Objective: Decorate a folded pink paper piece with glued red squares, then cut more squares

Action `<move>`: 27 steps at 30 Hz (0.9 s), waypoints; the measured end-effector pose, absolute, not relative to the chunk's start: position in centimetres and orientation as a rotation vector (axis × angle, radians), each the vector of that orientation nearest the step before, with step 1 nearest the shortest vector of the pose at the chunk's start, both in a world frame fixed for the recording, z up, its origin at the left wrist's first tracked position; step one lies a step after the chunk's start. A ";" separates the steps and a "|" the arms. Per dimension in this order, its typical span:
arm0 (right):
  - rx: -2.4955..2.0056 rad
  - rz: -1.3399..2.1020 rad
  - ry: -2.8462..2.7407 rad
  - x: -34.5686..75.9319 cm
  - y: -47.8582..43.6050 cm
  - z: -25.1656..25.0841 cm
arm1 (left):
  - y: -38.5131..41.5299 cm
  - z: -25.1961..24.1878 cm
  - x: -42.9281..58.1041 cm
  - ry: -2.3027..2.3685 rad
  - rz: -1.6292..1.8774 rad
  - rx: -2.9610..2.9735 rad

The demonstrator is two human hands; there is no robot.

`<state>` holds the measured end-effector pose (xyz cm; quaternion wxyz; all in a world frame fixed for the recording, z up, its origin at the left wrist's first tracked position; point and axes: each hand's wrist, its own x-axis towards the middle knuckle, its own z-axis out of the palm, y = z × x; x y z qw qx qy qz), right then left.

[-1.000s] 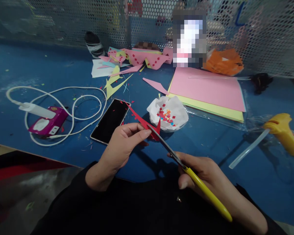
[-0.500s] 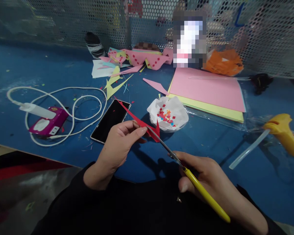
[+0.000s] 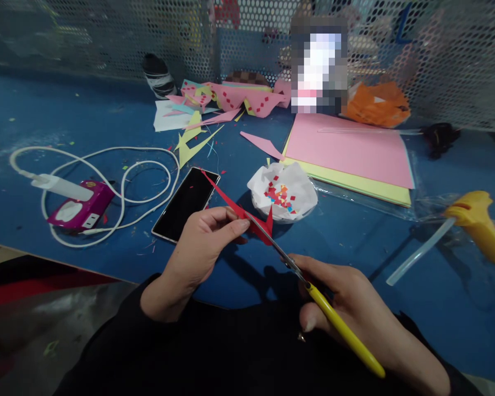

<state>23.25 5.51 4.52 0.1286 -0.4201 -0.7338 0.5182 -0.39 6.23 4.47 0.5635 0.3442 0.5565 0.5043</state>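
Note:
A jagged strip of red paper point(image 3: 263, 230) is pinched between the thumb and fingers of my left hand point(image 3: 208, 242). My right hand point(image 3: 346, 297) grips yellow-handled scissors point(image 3: 340, 324), whose blades run up and left along the red paper to my left fingertips. Just behind the paper's right end stands a bowl lined with white paper point(image 3: 258, 181), with several small red, orange and blue paper bits inside. A phone with a dark screen point(image 3: 185, 203) lies flat behind my left hand.
On the left, a purple power adapter point(image 3: 80, 206) sits among a looped white cable point(image 3: 132, 147). Pink and yellow paper sheets point(image 3: 350, 148) lie at back right, near an orange crumpled wrapper point(image 3: 377, 104). A yellow glue gun point(image 3: 478, 225) is at right; paper scraps point(image 3: 190, 143) lie behind.
The red paper has shifted slightly right and down, its angle changed a little. The scissor handle has moved slightly left and down. Both hands keep their hold.

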 end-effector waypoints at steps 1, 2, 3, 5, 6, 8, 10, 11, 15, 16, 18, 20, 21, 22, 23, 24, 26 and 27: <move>-1.225 1.512 -2.132 23.2 5.5 4.5 | 6.2 4.5 -0.4 1.311 1.188 0.806; -1.227 1.516 -2.129 23.1 5.6 4.5 | 6.2 4.5 -0.4 1.312 1.189 0.802; -1.228 1.520 -2.126 23.1 5.6 4.6 | 6.2 4.4 -0.4 1.311 1.189 0.801; -1.226 1.518 -2.124 23.0 5.5 4.6 | 6.2 4.4 -0.4 1.310 1.189 0.804; -1.224 1.513 -2.125 23.0 5.5 4.6 | 6.2 4.4 -0.4 1.308 1.189 0.807; -1.223 1.502 -2.129 23.0 5.5 4.6 | 6.2 4.4 -0.4 1.301 1.189 0.802; -1.225 1.490 -2.133 23.0 5.5 4.6 | 6.1 4.5 -0.4 1.298 1.188 0.788; -1.227 1.484 -2.134 23.0 5.5 4.6 | 6.1 4.5 -0.4 1.298 1.187 0.785; -1.233 1.455 -2.150 23.1 5.5 4.6 | 6.2 4.5 -0.4 1.297 1.191 0.788; -1.234 1.448 -2.152 23.1 5.5 4.5 | 6.2 4.5 -0.5 1.296 1.195 0.784; -1.233 1.443 -2.154 23.1 5.5 4.5 | 6.3 4.5 -0.5 1.307 1.205 0.780; -1.235 1.442 -2.150 23.1 5.5 4.4 | 6.3 4.5 -0.5 1.322 1.212 0.785; -1.237 1.441 -2.149 23.1 5.5 4.4 | 6.3 4.5 -0.5 1.326 1.215 0.788; -1.242 1.436 -2.149 23.1 5.5 4.3 | 6.3 4.5 -0.5 1.328 1.218 0.788; -1.252 1.428 -2.151 23.2 5.5 4.3 | 6.3 4.5 -0.5 1.326 1.222 0.784; -1.263 1.420 -2.155 23.2 5.5 4.3 | 6.3 4.5 -0.5 1.325 1.226 0.777; -1.278 1.417 -2.164 23.3 5.4 4.2 | 6.3 4.5 -0.6 1.321 1.230 0.778; -1.279 1.422 -2.170 23.4 5.4 4.2 | 6.3 4.5 -0.6 1.318 1.229 0.787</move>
